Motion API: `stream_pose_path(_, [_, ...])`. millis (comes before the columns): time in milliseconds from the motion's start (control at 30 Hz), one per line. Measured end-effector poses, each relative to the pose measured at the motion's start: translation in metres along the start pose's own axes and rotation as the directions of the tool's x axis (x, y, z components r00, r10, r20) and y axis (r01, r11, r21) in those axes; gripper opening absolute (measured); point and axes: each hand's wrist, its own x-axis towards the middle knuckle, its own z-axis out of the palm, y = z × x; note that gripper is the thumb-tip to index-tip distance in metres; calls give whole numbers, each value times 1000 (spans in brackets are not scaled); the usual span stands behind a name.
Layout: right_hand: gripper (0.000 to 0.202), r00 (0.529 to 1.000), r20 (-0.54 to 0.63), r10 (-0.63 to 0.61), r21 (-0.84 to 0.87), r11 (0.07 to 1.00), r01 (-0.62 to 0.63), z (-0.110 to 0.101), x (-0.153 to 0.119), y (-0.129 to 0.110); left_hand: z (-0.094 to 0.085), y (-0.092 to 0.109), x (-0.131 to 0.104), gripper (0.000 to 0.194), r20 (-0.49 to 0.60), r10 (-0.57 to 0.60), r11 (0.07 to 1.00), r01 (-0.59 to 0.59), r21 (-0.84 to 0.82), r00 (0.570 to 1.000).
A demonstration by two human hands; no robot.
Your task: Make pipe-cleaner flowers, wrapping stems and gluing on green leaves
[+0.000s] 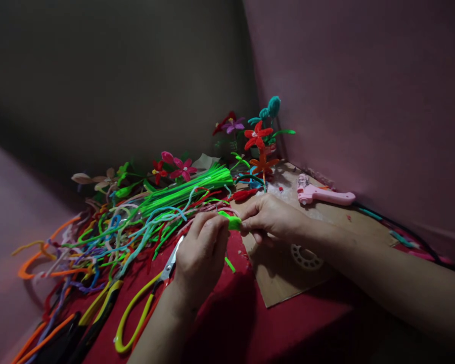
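Between my two hands is a short piece of bent bright green pipe cleaner (233, 222). My left hand (205, 247) has its fingers curled closed on the piece's left end. Thumb and fingertips of my right hand (271, 217) pinch its right end. A loose green tip (230, 264) shows just below, and I cannot tell whether it joins the held piece. Scissors (140, 313) with yellow handles lie beside my left hand, their blades partly hidden by it. Under my right hand is a cardboard sheet (267, 288) with a white perforated ring (306, 258) on it.
A pink glue gun (326, 196) lies on the cardboard near the wall, its black cord (413, 232) running right. Tangled coloured pipe cleaners (109, 237) and a green bundle (189, 189) cover the left. Pliers (98, 308) lie in front. Pipe-cleaner flowers (258, 135) stand at the back.
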Motion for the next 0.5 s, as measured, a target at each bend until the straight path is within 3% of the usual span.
stream_pose_path(200, [22,1000,25,15,-86,996,-13,-2,0,-1,-1,3,2,14,39,29,999,-29,-23,999])
stream_pose_path(500, [20,994,37,-107,-55,992,109,-5,7,7,-1,1,1,15,10,-7,1000,7,-22,1000])
